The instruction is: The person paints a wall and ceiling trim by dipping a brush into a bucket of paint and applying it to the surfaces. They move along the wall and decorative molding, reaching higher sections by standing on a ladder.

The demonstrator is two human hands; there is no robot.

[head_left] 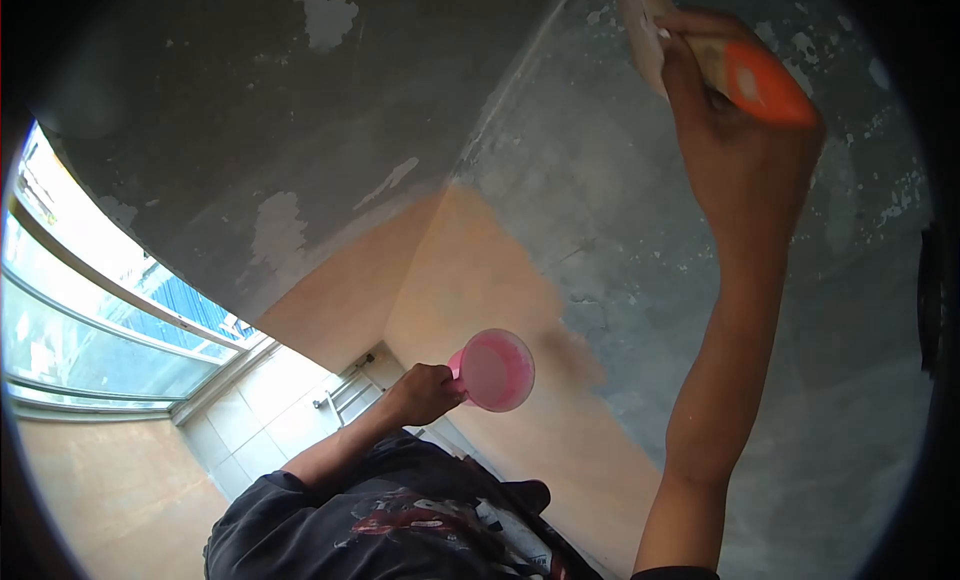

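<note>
My left hand [424, 394] is closed round the handle of a pink plastic cup [523, 375], held out in front of my body. Pale pinkish-white liquid shows inside it. Raised high at the upper right, my right hand [740, 140] grips a wide paintbrush [765, 88] with an orange and wood-coloured handle. Its pale bristle end reaches up and left, overlapping the grey wall [620, 180], and is slightly blurred. Beige-orange coating [480, 280] covers the lower wall on both sides of the corner; above it the surface is bare grey with flaked white patches.
At the left is a window [120, 320] with bright light outside. White floor tiles [240, 425] lie far below, and a metal ladder [352, 395] shows partly behind my left arm. A dark object [930, 300] sits at the right edge.
</note>
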